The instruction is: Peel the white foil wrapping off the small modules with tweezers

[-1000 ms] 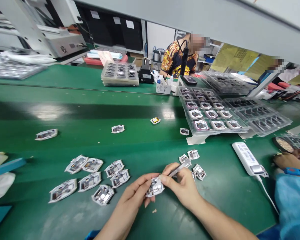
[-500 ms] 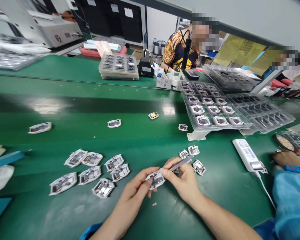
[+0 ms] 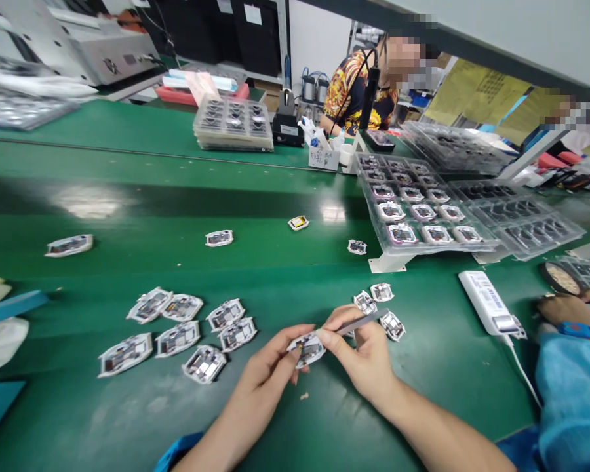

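Note:
My left hand (image 3: 270,367) pinches a small white watch-like housing (image 3: 309,351) with exposed electronics between thumb and fingers, low over the green table. My right hand (image 3: 358,344) grips a flat grey stick-like tool (image 3: 361,322), whose exact kind I cannot make out. Its near end is hidden by the fingers at the housing's right edge. Left of my hands lie several similar open housings (image 3: 205,364). More housings (image 3: 392,325) rest just beyond my right hand, one partly hidden by it.
Single housings (image 3: 219,238) lie spaced along the far green strip. A raised clear tray (image 3: 398,246) of housings stands at right, near a white corded device (image 3: 486,303). Stacked trays (image 3: 233,124) sit behind. A co-worker's blue sleeve (image 3: 570,393) is at right; another person (image 3: 358,98) sits opposite.
The single housings on the far strip have shifted slightly left. My hands keep nearly the same hold on the housing and tool. The camera view has tilted a little.

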Demonstrator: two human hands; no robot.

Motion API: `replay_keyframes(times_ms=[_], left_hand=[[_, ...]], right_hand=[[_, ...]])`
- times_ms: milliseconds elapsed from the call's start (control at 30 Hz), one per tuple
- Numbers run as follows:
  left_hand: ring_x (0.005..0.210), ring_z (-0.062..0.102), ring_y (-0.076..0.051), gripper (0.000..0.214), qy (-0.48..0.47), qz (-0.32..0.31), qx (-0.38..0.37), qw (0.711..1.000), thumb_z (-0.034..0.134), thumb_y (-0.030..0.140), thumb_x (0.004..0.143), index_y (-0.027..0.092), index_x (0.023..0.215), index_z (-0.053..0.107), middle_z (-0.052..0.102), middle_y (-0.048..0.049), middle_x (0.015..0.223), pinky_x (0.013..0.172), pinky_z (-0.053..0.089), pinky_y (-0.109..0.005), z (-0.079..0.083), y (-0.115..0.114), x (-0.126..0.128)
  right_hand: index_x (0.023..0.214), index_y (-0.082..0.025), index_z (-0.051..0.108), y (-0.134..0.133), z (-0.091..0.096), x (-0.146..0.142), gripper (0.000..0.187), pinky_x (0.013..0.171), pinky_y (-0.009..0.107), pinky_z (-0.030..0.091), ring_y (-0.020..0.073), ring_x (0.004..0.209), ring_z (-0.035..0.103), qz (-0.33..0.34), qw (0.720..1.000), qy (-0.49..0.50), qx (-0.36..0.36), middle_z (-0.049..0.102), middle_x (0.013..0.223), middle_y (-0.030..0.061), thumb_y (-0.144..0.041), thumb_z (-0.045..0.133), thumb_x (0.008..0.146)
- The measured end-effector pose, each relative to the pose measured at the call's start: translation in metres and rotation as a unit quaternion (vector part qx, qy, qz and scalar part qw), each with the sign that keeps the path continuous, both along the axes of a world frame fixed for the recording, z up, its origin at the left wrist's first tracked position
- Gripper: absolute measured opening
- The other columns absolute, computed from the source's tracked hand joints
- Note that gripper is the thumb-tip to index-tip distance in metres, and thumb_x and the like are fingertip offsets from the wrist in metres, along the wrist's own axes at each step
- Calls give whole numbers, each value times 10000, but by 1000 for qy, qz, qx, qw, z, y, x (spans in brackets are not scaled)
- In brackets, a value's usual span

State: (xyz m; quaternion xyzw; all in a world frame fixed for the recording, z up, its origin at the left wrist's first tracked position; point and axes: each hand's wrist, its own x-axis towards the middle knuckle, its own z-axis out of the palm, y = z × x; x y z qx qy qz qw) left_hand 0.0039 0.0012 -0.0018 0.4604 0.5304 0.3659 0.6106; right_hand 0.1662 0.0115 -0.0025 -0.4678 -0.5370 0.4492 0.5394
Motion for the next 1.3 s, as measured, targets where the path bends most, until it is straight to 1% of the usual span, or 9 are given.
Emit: replay_keyframes(times_ms=[67,167,300,533,633,800,1000,1167,1300], left_hand=[[638,577,-181,314,4,-3,-1,1000,586,359,807,193,1058,677,665,-3,700,620,466,-271,-1,0,0],[648,566,-181,332,4,-10,-4,1000,576,365,812,182,1074,666,666,-9,720,621,462,-270,-2,-1,0],[666,573,-190,344,5,-15,-6,1000,572,373,815,177,1084,657,668,-16,736,628,460,-275,-3,-2,0],[639,550,-189,344,2,-26,-8,1000,590,376,804,182,1077,666,652,-8,686,627,443,-275,-1,-2,-1],[642,547,-186,341,-2,-32,-10,999,614,349,782,195,1081,668,644,0,681,637,445,-271,2,-1,-1],[623,538,-185,377,4,-44,-9,999,619,369,775,181,1099,665,634,-5,671,633,452,-273,4,0,-2],[637,548,-195,420,-4,-37,-14,999,633,406,763,171,1111,656,640,-13,671,628,455,-275,4,2,-2],[646,547,-185,428,3,-44,-24,999,613,401,774,172,1135,643,651,-16,720,636,455,-275,7,2,-4],[659,547,-184,424,13,-45,-17,999,591,389,785,179,1150,641,643,-9,723,638,444,-271,6,2,-6]], right_hand=[[796,-212,649,-2,1,0,67,739,320,503,177,777,628,2,1000,-3,24,637,790,18,-207,715,805],[805,-211,660,-3,0,-1,59,749,329,496,180,787,631,-1,998,-40,50,641,789,19,-197,717,805],[804,-205,673,-3,-3,-1,47,749,333,492,187,790,634,2,997,-64,33,647,796,27,-217,718,799],[755,-196,679,2,-8,-1,89,674,278,486,162,703,630,9,997,24,-71,676,729,7,-252,748,749],[741,-194,680,4,-10,-1,113,641,259,484,152,669,628,11,993,65,-98,688,706,-2,-263,768,728],[732,-195,681,5,-12,-1,133,628,254,489,148,653,630,11,989,94,-110,704,704,-2,-264,792,704],[723,-202,694,6,-12,-1,124,636,247,494,142,659,640,22,986,115,-115,717,704,-9,-244,806,691],[728,-210,703,7,-12,0,113,652,242,495,138,684,648,46,982,139,-120,721,724,-14,-211,810,689],[720,-210,709,7,-12,0,118,642,237,474,131,680,627,47,982,146,-111,696,714,-21,-190,817,679]])
